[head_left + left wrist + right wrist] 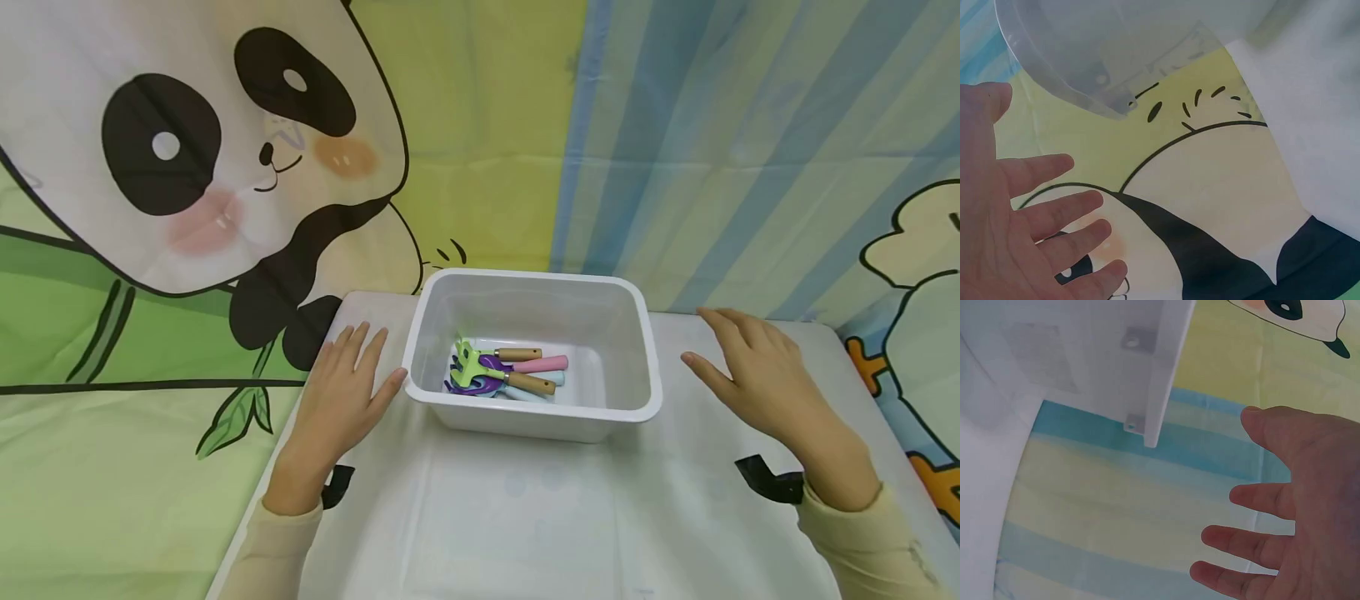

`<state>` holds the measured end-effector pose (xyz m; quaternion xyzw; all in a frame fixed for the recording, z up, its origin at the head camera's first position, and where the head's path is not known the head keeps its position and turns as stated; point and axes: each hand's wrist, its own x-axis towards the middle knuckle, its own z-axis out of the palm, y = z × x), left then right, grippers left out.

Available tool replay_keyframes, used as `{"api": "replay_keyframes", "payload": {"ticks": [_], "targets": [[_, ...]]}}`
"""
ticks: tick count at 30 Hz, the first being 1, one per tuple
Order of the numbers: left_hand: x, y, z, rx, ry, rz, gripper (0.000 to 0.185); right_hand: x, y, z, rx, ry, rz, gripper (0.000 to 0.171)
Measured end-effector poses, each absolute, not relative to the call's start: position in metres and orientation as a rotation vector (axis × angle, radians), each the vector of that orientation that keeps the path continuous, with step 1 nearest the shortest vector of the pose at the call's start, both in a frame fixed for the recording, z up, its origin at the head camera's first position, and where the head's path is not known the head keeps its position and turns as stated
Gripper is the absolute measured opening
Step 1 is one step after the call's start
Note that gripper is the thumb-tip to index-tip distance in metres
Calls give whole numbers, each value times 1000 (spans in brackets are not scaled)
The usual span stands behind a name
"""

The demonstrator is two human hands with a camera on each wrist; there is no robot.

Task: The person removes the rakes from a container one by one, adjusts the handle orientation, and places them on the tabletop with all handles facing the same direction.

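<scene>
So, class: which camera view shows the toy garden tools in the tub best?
The head view: the toy garden tools lie in plain sight inside the white tub. The two wrist views show only the tub's outer rim and wall, so the tools are hidden there.

White, smooth tabletop point(525, 517). Behind and left, hanging cartoon cloth backdrop with large black-and-white panda face point(202, 150), green bamboo stalk and leaf point(236, 412), pale blue-and-yellow stripes point(750, 142) to the right. Two black tape strips point(772, 482) stuck on tabletop.

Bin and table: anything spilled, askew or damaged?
Nothing stands out. The white bin sits upright on the table, toy garden tools heaped inside. Left hand and right hand flank it, open.
</scene>
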<state>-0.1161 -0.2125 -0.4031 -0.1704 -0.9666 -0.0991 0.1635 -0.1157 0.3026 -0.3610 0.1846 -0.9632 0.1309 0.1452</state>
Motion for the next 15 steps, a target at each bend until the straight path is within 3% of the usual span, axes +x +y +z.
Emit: {"api": "replay_keyframes", "payload": {"ticks": [15], "targets": [[-128, -180, -394, -596, -2849, -244, 82, -132, 277, -333, 647, -2825, 358, 64]]}}
